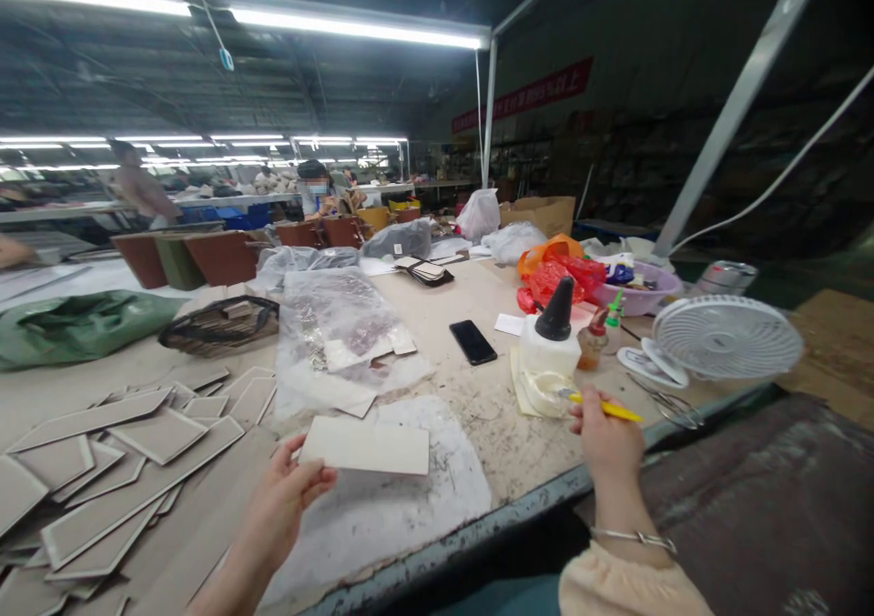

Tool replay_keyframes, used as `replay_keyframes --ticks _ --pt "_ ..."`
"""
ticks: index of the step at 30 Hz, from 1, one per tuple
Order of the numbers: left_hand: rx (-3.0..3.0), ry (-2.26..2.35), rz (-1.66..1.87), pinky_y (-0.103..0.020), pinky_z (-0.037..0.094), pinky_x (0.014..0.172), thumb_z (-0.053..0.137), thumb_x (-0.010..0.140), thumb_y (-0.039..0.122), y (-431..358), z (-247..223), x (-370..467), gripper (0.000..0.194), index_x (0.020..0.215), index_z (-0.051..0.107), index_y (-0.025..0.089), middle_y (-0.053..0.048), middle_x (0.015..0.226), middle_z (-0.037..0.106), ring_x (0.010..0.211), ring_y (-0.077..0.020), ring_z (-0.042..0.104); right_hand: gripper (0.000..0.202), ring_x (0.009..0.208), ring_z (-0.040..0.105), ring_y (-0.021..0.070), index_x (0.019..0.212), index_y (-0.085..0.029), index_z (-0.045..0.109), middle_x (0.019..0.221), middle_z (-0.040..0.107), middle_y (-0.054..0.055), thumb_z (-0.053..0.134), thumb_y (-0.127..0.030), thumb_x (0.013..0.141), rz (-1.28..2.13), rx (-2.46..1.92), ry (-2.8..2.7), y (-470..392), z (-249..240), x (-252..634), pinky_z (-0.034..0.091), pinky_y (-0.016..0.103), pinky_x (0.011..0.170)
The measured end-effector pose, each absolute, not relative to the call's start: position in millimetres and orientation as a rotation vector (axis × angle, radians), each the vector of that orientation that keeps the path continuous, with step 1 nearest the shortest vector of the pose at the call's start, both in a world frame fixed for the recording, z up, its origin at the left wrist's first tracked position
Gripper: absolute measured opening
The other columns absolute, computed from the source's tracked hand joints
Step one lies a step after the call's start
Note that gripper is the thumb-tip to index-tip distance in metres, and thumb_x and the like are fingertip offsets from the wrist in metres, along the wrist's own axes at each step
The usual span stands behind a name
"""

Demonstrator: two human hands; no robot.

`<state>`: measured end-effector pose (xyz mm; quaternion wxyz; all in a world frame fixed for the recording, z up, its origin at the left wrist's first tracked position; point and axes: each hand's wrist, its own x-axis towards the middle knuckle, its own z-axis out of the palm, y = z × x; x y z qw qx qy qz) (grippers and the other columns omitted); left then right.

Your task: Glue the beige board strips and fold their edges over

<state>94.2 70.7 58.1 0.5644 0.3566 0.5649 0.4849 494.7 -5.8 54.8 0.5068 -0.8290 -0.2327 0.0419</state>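
A pale rectangular board (369, 446) is pinched at its left end in my left hand (290, 489), over a white sheet (443, 498) on the table. My right hand (609, 439) grips a brush with a yellow handle (618, 409). The brush's tip is at the open mouth of a small cream-coloured pot (544, 388). Just behind that pot stands a white bottle (548, 348) with a black cone-shaped nozzle (556, 309). To the left of my left hand lie several loose flat pieces (160, 429) with pale borders, overlapping in a heap.
A black phone (472, 342) lies mid-table. On the right are a white fan (727, 336), scissors (665, 402), a small amber bottle (592, 341) and a purple basin (645, 299). Clear plastic bags (341, 316) and a green bag (82, 325) lie left. Other people sit and stand farther back.
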Motion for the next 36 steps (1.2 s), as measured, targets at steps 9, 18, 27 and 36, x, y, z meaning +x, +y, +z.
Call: replay_keyframes --ticks 9,18,27,36 --pt "0.992 1.446 0.915 -0.025 0.055 0.055 0.073 0.068 0.036 22.7 24.9 62.2 0.083 0.14 0.033 0.023 -0.001 0.079 0.064 0.06 -0.0166 0.067 0.046 0.058 0.059 0.0224 0.069 -0.02 0.061 0.053 0.063 0.004 0.037 -0.057 0.08 0.187 -2.203 -0.673 25.3 42.4 500.1 0.037 0.032 0.058" --pt "1.275 1.485 0.803 -0.022 0.041 0.043 0.062 0.073 0.055 18.0 -2.6 38.0 0.082 0.14 0.032 0.017 0.007 0.059 0.049 0.05 -0.0159 0.059 0.047 0.069 0.058 0.0269 0.071 -0.021 0.062 0.058 0.062 0.006 0.032 -0.056 0.079 0.086 -2.289 -0.672 24.7 48.6 500.1 0.034 0.033 0.062" --pt "2.032 1.599 0.583 -0.024 0.047 0.055 0.046 0.084 0.045 16.5 0.1 23.8 0.05 0.123 0.055 0.015 0.003 0.064 0.055 0.055 -0.0142 0.058 0.045 0.065 0.058 0.0265 0.07 -0.022 0.061 0.055 0.062 0.006 0.033 -0.055 0.081 0.013 -2.346 -0.744 7.1 57.8 498.0 0.034 0.033 0.059" --pt "2.482 1.417 0.696 -0.023 0.055 0.077 0.05 0.085 0.029 9.5 -15.1 11.6 0.031 0.114 0.06 0.023 -0.006 0.099 0.062 0.086 -0.0166 0.065 0.045 0.061 0.062 0.0243 0.07 -0.02 0.06 0.055 0.064 0.005 0.036 -0.054 0.084 -0.056 -2.25 -0.713 -2.6 61.1 494.1 0.038 0.033 0.059"
